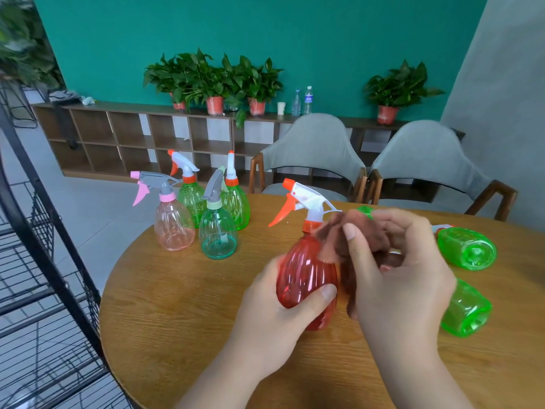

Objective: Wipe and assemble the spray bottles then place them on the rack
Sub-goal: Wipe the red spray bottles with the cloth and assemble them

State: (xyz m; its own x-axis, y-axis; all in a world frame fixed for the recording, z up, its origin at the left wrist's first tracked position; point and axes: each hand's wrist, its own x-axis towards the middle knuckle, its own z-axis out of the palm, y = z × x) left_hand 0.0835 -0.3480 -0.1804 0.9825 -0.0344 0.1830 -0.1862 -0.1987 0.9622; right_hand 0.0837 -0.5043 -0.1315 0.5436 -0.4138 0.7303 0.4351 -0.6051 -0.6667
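Where the tabletop [177,320] ends, far left of the red spray bottle [306,278], a black wire rack [44,276] stands on the floor. Left of and behind the red bottle, four assembled bottles stand upright in a cluster near the tabletop edge: pink bottle [174,228], green bottle [190,202] behind it, teal bottle [217,234], second green bottle [236,205]. Left hand [277,314] grips the red bottle round its belly, thumb across the front; bottle near upright at tabletop middle, white-and-orange trigger head on, nozzle pointing left. Cannot tell if its base touches the wood. Just right of the red bottle, right hand [404,276] pinches a brown cloth [354,237], fingers curled into it, cloth touching the bottle's neck and shoulder. Further right of the red bottle, two green bottle bodies lie on their sides, bases toward camera: upper one [467,249], lower one [466,308]; their necks are hidden
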